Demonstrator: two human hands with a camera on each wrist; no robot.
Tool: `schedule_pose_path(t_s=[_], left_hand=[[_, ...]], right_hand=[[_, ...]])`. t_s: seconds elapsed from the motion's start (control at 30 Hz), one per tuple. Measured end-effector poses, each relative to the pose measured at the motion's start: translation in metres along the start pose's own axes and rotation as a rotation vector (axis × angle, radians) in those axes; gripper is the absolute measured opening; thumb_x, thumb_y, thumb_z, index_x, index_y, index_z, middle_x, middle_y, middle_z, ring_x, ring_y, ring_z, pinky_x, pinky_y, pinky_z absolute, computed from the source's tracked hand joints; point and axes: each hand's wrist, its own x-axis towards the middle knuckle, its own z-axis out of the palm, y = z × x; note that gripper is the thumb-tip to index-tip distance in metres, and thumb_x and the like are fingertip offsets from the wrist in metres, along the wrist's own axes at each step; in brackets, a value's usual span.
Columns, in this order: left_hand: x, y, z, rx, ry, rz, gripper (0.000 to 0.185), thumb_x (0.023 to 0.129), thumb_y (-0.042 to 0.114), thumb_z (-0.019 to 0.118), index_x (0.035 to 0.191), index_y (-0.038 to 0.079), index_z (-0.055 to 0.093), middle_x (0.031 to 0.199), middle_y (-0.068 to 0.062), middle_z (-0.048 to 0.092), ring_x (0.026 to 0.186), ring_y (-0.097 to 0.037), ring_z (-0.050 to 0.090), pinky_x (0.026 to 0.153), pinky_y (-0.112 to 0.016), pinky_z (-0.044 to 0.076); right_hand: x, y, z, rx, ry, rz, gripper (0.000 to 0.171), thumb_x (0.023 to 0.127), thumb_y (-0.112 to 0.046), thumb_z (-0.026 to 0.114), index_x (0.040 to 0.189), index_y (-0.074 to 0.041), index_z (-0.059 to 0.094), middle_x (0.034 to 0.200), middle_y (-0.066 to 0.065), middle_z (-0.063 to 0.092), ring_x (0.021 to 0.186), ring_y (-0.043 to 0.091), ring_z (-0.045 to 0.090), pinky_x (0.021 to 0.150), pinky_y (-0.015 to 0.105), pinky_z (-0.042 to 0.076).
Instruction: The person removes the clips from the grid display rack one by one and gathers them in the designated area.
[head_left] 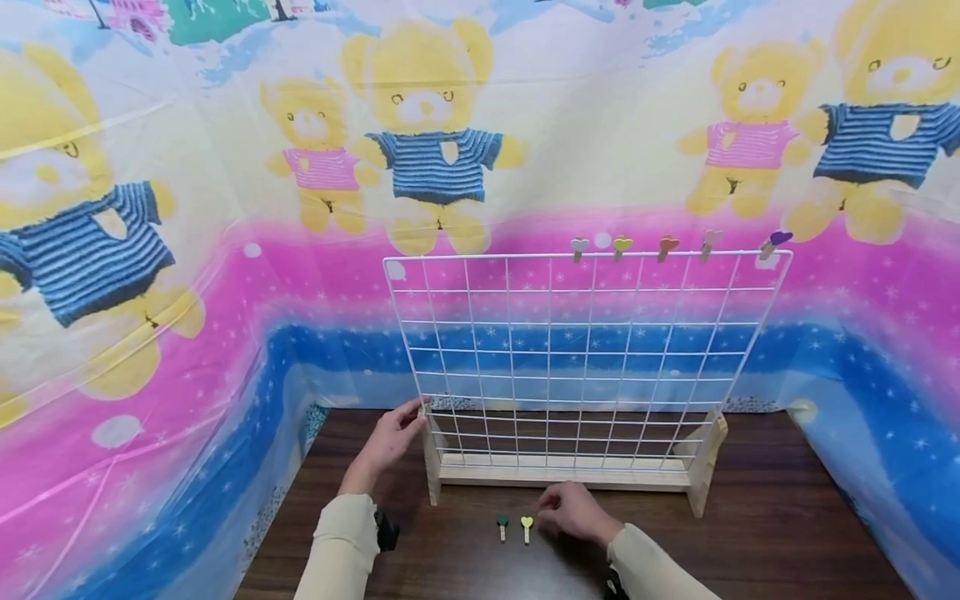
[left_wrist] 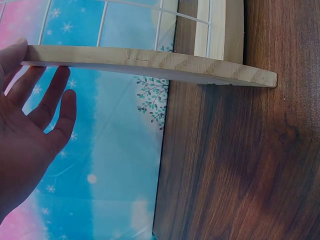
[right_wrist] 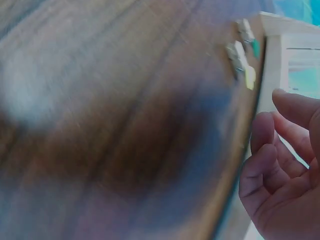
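A white wire grid point(head_left: 550, 353) stands upright in a pale wooden stand point(head_left: 562, 478) on the table. My left hand point(head_left: 391, 437) pinches the upper end of the stand's left side piece point(left_wrist: 150, 57), thumb on one face and fingertips on the other. Two small wooden clothespins lie on the table in front of the stand, one with a green heart point(head_left: 502, 525) and one with a yellow heart point(head_left: 527, 528). Just right of the yellow one is my right hand point(head_left: 576, 510). In the right wrist view its fingers are loosely curled, with nothing between them.
Several heart clothespins sit along the grid's top wire on the right: white point(head_left: 579, 247), yellow point(head_left: 621, 247), orange point(head_left: 666, 247), pink point(head_left: 709, 243) and purple point(head_left: 777, 242). Behind the dark wooden table point(head_left: 795, 517) hangs a bear-printed cloth point(head_left: 600, 150).
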Motion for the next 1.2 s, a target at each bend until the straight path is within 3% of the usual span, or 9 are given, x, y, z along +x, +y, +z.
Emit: schedule_pose_path(t_s=[0.1,0.27,0.53,1.0,1.2], left_hand=[[0.000,0.000,0.000,-0.006,-0.002,0.007,0.040,0.100,0.016,0.050,0.140,0.016,0.049,0.131,-0.015,0.053,0.114,-0.028,0.052,0.088,-0.046,0.045],[-0.001,0.001,0.000,-0.001,0.000,0.005,0.039,0.100,0.016,0.050,0.139,0.018,0.050,0.131,-0.015,0.053,0.115,-0.029,0.051,0.089,-0.046,0.045],[-0.001,0.000,0.000,0.009,-0.004,0.003,0.040,0.100,0.017,0.050,0.139,0.018,0.050,0.133,-0.016,0.052,0.117,-0.030,0.050,0.090,-0.048,0.044],[-0.001,0.001,-0.001,-0.015,-0.013,0.001,0.040,0.100,0.016,0.050,0.140,0.019,0.049,0.134,-0.016,0.050,0.119,-0.030,0.049,0.092,-0.049,0.043],[0.000,0.001,0.000,-0.007,-0.008,-0.007,0.040,0.100,0.017,0.049,0.140,0.018,0.049,0.136,-0.017,0.049,0.120,-0.031,0.048,0.093,-0.050,0.042]], right_hand=[[-0.001,-0.006,-0.013,-0.079,0.023,-0.039,0.009,0.083,-0.011,0.072,0.090,-0.005,0.071,0.076,-0.009,0.063,0.067,0.003,0.055,0.061,0.025,0.046],[-0.003,-0.024,-0.036,-0.118,0.049,-0.064,0.008,0.084,-0.013,0.071,0.091,-0.009,0.072,0.082,-0.009,0.065,0.074,0.007,0.059,0.065,0.026,0.048],[-0.010,-0.053,-0.070,-0.167,0.087,-0.075,0.010,0.086,-0.015,0.070,0.096,-0.015,0.072,0.094,-0.002,0.068,0.065,0.004,0.053,0.058,0.025,0.045],[-0.018,-0.108,-0.125,-0.240,0.175,-0.205,0.011,0.085,-0.014,0.071,0.095,-0.013,0.072,0.092,-0.002,0.067,0.074,0.004,0.060,0.065,0.025,0.050],[-0.021,-0.134,-0.157,-0.248,0.197,-0.213,0.014,0.086,-0.017,0.070,0.100,-0.014,0.071,0.091,-0.005,0.065,0.071,0.002,0.057,0.058,0.023,0.048]])
